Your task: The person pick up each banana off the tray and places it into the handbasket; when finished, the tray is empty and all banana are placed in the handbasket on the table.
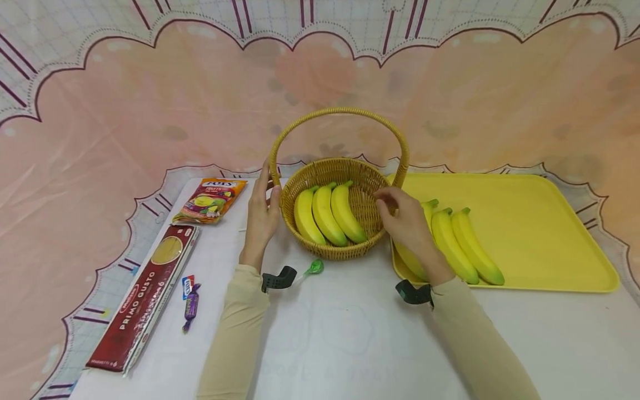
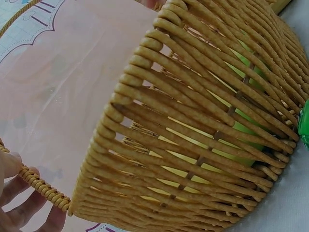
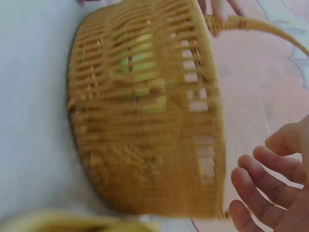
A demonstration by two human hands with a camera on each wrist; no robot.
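Note:
A woven basket (image 1: 345,166) with a tall handle (image 1: 340,113) stands mid-table and holds a bunch of three yellow bananas (image 1: 327,214). My left hand (image 1: 267,197) rests flat against the basket's left side, by the handle's base, with its fingers straight. In the left wrist view the fingertips (image 2: 14,203) touch the handle beside the basket wall (image 2: 193,135). My right hand (image 1: 387,203) hovers at the right rim with relaxed fingers. The right wrist view shows those fingers (image 3: 270,183) just clear of the basket (image 3: 145,121). A second banana bunch (image 1: 465,244) lies on the yellow tray (image 1: 540,222), partly hidden by my right hand.
A fruit candy bag (image 1: 211,200), a long red pasta packet (image 1: 145,297) and two wrapped sweets (image 1: 190,297) lie at the left. A green lollipop (image 1: 314,268) lies in front of the basket. A pink cloth hangs behind the table.

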